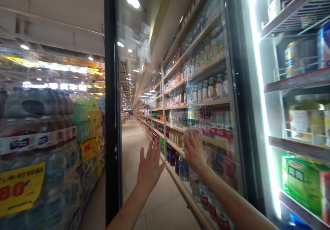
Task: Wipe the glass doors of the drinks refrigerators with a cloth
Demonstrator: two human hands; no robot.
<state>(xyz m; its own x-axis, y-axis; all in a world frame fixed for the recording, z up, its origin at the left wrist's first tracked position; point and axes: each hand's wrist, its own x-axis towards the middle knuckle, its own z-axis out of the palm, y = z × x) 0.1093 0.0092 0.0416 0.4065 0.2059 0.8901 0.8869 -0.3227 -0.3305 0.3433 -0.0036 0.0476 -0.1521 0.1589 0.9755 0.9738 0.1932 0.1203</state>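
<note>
Before me stands a glass door (140, 127) in a black frame, swung out from a lit drinks cooler. My left hand (150, 164) lies flat against the pane or just in front of it, fingers spread and holding nothing. To its right and a little higher, my right hand (193, 151) presses a pale, crumpled cloth (192, 133) to the glass. The cloth shows around the fingertips; the rest of it is under the hand. Through the pane, rows of bottles on shelves show, partly mixed with reflections.
On the right, cooler shelves (296, 80) hold jars, cans and a green pack (300, 180). Stacked shrink-wrapped bottles (38, 133) with a yellow price sign (22, 188) stand at the left. The door's black edge (113, 120) rises between them and my left hand. A tiled aisle runs back.
</note>
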